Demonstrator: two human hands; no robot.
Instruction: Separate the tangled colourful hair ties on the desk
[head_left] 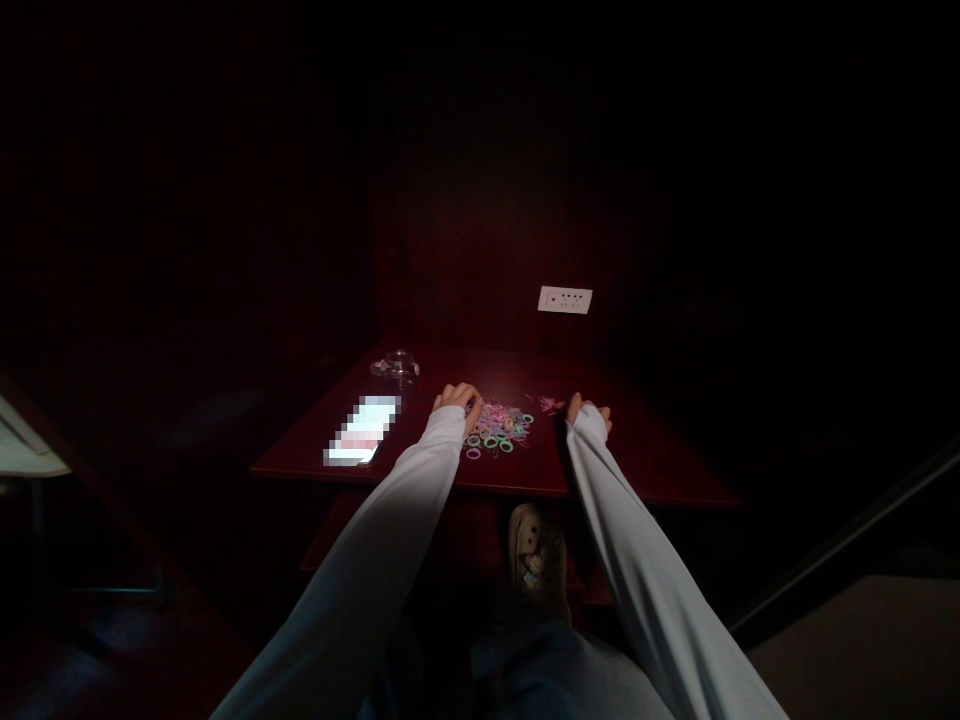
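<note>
1. The person's two hands are apart from each other, both low over the dark red worktop (660, 472), with the pile of elastic hair bands (496, 420) between them.
2. The left hand (453, 397) is at the pile's left edge, fingers curved down towards it; whether they pinch a band cannot be told.
3. The right hand (575, 408) is to the right of the pile, its fingers bent and partly covered by the cuff; whether it holds anything cannot be told.
4. The pile is near the worktop's front edge: thin pink and purple strands lie in the middle, with thicker green, yellow and purple rings mostly towards the front.
5. A small pink cluster (550, 405) lies apart from the pile, just beside the right hand.
6. A lit smartphone (364, 430), its screen pixelated, lies left of the left hand.
7. Behind the smartphone stands a clear container (401, 362).
8. A white socket plate (565, 300) is on the back wall.
9. Below the worktop shows a tan clog (536, 560) with holes.
</note>
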